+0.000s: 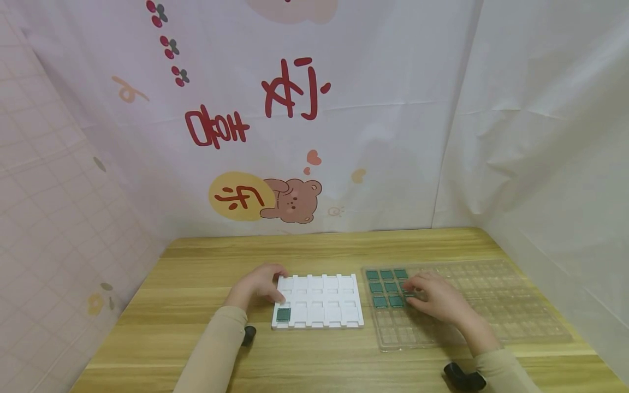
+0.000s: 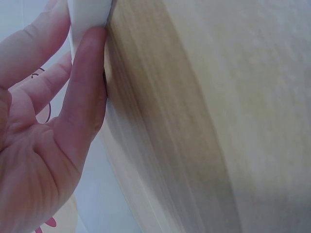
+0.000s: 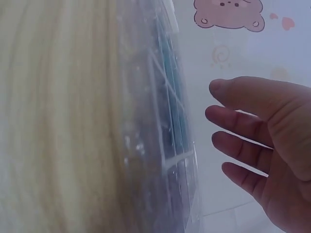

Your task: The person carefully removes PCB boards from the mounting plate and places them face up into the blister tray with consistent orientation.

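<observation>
A white compartment tray [image 1: 316,302] lies on the table, with one green square chip-like piece [image 1: 283,314] in its front left compartment. My left hand [image 1: 260,282] holds this tray by its left edge; the left wrist view shows thumb and fingers around the white edge [image 2: 90,14]. To the right is a clear plastic tray [image 1: 390,334], whose left columns hold several green squares [image 1: 386,274]. Over these hovers my right hand [image 1: 437,297], fingers loosely bent. In the right wrist view the right hand [image 3: 272,141] has thumb and fingers apart, nothing between them.
Both trays lie on a wood-grain table [image 1: 314,365]. A printed white cloth [image 1: 383,164] hangs behind it, with more cloth at both sides. Black wrist-worn pieces [image 1: 464,377] show by the sleeves. The clear tray reaches far to the right under the right forearm.
</observation>
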`<state>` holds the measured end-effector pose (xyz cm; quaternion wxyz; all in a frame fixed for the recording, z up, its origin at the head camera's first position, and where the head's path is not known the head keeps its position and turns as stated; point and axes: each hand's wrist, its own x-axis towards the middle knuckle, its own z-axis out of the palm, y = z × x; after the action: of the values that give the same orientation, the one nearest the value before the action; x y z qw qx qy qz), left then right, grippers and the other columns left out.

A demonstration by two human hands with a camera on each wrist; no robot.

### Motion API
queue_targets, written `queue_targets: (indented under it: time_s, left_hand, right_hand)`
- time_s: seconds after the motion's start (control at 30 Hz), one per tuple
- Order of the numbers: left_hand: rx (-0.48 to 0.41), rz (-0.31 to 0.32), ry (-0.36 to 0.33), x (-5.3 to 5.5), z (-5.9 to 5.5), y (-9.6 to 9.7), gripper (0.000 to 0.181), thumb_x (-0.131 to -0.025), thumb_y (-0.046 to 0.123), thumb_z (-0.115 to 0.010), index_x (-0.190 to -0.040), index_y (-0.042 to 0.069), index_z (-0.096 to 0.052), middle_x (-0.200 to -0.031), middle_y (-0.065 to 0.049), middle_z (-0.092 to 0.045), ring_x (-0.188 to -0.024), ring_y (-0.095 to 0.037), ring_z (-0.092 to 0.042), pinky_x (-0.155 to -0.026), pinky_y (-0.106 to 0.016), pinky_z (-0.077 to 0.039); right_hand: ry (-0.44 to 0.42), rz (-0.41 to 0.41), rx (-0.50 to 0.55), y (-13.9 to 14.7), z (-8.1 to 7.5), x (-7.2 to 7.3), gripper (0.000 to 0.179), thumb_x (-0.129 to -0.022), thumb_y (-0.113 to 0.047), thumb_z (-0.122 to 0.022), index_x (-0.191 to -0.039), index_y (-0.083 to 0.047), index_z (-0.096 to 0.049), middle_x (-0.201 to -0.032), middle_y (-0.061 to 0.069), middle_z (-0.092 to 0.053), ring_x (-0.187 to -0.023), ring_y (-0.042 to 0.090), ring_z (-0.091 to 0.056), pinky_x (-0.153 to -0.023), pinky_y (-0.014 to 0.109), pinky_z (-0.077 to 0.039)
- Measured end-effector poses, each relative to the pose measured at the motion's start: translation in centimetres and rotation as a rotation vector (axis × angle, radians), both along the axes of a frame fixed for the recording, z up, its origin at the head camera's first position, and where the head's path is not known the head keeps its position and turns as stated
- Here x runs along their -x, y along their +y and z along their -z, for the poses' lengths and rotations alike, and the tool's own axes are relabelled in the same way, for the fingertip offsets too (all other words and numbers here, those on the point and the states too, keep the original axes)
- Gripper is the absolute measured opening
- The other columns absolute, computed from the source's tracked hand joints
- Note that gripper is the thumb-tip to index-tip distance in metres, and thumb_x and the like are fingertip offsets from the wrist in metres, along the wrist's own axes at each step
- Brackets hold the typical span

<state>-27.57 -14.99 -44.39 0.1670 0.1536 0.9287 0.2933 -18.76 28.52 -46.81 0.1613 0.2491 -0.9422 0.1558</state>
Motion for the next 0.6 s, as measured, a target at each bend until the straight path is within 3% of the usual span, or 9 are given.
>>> queue_targets:
  time_s: [0.3, 0.6]
  left_hand:
    - [-0.009, 0.004, -0.009, -0.1, -0.2, 0.1, 0.057, -0.066, 0.005, -0.092, -0.116, 0.008, -0.066, -0.125, -0.010, -0.058, -0.106, -0.026, -0.051, -0.084, -0.038, -0.049]
    - [0.001, 0.017, 0.010, -0.1, -0.4, 0.0, 0.057, -0.065, 0.005, -0.091, -0.116, 0.007, -0.066, -0.125, -0.010, -0.059, -0.107, -0.025, -0.051, -0.089, -0.040, -0.047]
  right_hand:
    - [0.089, -0.099, 0.056, -1.1, 0.0, 0.1, 0.032, -0.075, -0.012, -0.085, -0.105, -0.011, -0.073, -0.095, -0.005, -0.069, -0.084, 0.010, -0.061, -0.075, 0.037, -0.051]
    - [0.129, -0.150, 0.146, -2.8, 0.4, 0.4, 0.031, -0.074, -0.008, -0.084, -0.103, -0.009, -0.073, -0.093, -0.005, -0.068, -0.083, 0.010, -0.059, -0.072, 0.033, -0.051]
